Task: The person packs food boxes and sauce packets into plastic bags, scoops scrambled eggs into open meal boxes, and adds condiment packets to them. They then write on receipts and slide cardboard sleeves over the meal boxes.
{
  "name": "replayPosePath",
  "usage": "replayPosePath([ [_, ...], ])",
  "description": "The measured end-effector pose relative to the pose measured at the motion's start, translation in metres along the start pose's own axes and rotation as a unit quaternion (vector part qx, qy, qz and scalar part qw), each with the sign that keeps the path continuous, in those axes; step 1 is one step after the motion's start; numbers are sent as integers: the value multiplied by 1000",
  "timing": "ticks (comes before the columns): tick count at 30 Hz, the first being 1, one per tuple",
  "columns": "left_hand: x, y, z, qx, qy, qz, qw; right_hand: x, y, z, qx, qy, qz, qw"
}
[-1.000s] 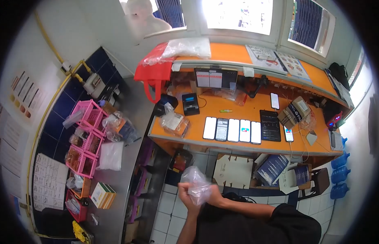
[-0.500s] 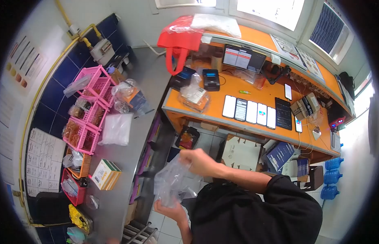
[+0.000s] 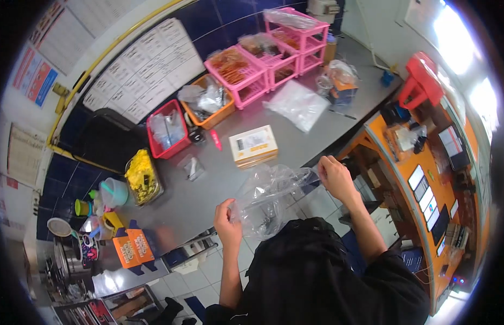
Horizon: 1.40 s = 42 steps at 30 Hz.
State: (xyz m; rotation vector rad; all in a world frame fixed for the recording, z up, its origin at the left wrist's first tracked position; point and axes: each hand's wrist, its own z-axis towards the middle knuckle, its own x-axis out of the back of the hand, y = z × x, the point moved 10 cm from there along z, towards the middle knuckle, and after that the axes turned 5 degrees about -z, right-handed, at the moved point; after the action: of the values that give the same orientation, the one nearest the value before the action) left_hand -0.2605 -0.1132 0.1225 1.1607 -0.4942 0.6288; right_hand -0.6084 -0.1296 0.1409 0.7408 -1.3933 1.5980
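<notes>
A clear plastic bag (image 3: 265, 203) is stretched between my two hands, in front of my body near the edge of the steel counter (image 3: 200, 189). My left hand (image 3: 227, 221) pinches its left side. My right hand (image 3: 334, 176) is closed on a pulled-out corner at the right, held a little higher. Small dark marks show in the lower part of the bag; I cannot make out what they are. Just beyond the bag, a stack of white and yellow boxes (image 3: 254, 145) lies on the counter.
Along the wall stand pink baskets (image 3: 252, 81), an orange basket (image 3: 217, 115), a red basket (image 3: 168, 130) and a tub of yellow stuff (image 3: 145, 176). A pack of white plastic bags (image 3: 299, 105) lies behind the boxes. At right is an orange desk (image 3: 390, 154) with several phones.
My view has swung left from the desk to the steel counter. Both hands have moved apart, drawing the bag out sideways; earlier my right hand held it above my left.
</notes>
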Motion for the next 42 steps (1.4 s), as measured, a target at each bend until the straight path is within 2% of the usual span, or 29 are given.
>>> replayPosePath([
  [1,8,-31,-1,70,19,-108,991,-24,-5,7,-10,-135,32,990],
  [2,12,-58,-3,139,39,-217,965,-23,-16,18,-5,-140,30,990],
  [4,22,-84,-10,184,46,-232,954,-39,-71,24,101,-302,214,923],
  [5,22,-90,-11,171,8,-185,968,-59,-71,43,94,-314,274,904],
  [7,19,-103,-15,162,-27,-133,977,-87,-74,99,27,-224,271,936],
  [9,7,-112,-23,165,-29,-165,972,-131,-86,135,146,-149,21,978],
  [11,2,-106,-24,151,-46,-158,975,-195,-89,158,244,-109,-109,958],
  [13,-3,-103,-22,170,-64,-157,971,-246,-83,181,257,-205,-119,937],
  [14,-4,-106,-25,182,-68,-154,969,-247,-88,188,239,-234,-116,935],
  [15,-5,-109,-25,192,-73,-157,966,-247,-83,196,260,-216,-103,936],
  [16,9,-116,-23,213,-30,-145,966,-258,-65,212,242,-232,-82,939],
  [18,8,-106,-21,207,-54,-232,949,-257,-32,243,168,-271,-33,947],
  [19,13,-107,-22,225,-29,-231,946,-257,-8,261,90,-286,-49,953],
  [20,15,-109,-22,235,-19,-232,944,-257,6,276,60,-297,-63,951],
  [22,8,-114,-23,244,-10,-239,940,-244,18,295,8,-250,-217,943],
  [24,-1,-124,-23,233,45,-207,949,-261,26,314,60,-215,-268,937],
  [25,-7,-125,-23,241,56,-190,950,-287,48,326,178,-159,-249,939],
  [26,-8,-126,-22,246,60,-174,952,-293,49,327,194,-152,-253,936],
  [27,-4,-123,-19,266,72,-193,942,-294,51,326,132,-156,-285,936],
  [28,-2,-118,-13,287,84,-209,931,-287,39,319,189,-126,-207,952],
  [29,-9,-110,-1,283,64,-220,931,-273,27,312,173,-107,-244,948],
  [31,10,-102,6,265,154,-101,947,-255,1,298,151,-98,-276,944],
  [33,2,-112,10,266,140,-98,949,-233,-37,283,209,-62,-69,974],
  [35,-3,-115,8,269,134,-92,949,-274,-51,240,249,-224,115,935],
  [37,-9,-127,17,286,150,-117,939,-276,-89,193,319,-283,-16,905],
  [38,-10,-131,23,284,154,-114,939,-291,-83,189,323,-281,-13,904],
  [40,-9,-140,26,296,154,-97,938,-340,-66,175,347,-221,-186,892],
  [41,-9,-145,27,303,151,-96,936,-341,-69,174,347,-228,-184,891],
  [42,-7,-142,31,282,156,-44,946,-336,-68,179,302,-265,-176,899],
])
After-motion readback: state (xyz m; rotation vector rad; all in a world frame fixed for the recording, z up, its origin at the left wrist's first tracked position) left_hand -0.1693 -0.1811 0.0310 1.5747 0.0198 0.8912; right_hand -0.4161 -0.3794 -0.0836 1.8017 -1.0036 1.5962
